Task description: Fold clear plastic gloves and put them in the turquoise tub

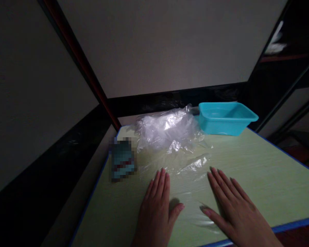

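My left hand (pixel 157 209) lies flat on the table at the lower middle, its fingers stretched forward and the thumb out to the right. To the right, my right hand (pixel 231 206) rests palm down with the fingers spread a little. A sheet of clear plastic (pixel 193 164) lies on the tabletop between and ahead of the hands; its near edge is hard to make out. Beyond my fingertips sits a crumpled clear plastic bag (pixel 170 127) with something white and soft-looking inside. Neither hand holds anything.
At the back right of the table (pixel 267 171) stands a turquoise plastic basin (pixel 224 125). A blurred-out dark green item (pixel 123 160) lies near the left edge. Pale panels (pixel 175 44) rise behind the table, and dark shelving (pixel 285 58) is at the right.
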`<action>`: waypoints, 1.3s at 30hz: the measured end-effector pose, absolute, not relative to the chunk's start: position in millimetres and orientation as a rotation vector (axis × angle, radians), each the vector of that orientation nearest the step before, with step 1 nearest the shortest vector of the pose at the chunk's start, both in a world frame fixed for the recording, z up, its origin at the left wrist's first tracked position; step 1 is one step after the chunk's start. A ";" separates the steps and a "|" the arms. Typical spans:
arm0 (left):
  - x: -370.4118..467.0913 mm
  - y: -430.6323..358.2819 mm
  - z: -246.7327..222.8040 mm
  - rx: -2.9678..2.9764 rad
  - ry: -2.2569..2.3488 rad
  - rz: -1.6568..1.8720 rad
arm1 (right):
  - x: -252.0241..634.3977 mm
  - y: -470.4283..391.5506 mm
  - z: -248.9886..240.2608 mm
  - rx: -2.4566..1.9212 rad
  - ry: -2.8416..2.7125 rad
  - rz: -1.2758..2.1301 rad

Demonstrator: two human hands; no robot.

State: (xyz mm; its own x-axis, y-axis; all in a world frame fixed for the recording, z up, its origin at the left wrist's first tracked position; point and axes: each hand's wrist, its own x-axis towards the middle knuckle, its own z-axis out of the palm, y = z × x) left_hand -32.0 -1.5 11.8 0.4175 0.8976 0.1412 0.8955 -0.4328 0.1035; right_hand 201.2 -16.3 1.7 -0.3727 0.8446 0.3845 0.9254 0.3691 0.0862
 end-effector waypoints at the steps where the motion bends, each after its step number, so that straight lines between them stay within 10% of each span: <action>1: -32.3 -1.4 10.4 2.646 1.672 0.282 | 201.4 -16.1 2.2 -1.561 -2.361 -0.406; 23: -33.5 -8.0 20.0 2.732 1.265 0.022 | 145.5 35.6 52.4 -0.971 -2.771 0.584; 39: -40.5 -9.7 7.1 2.739 1.283 0.124 | 229.5 92.4 16.5 -1.175 -2.733 0.188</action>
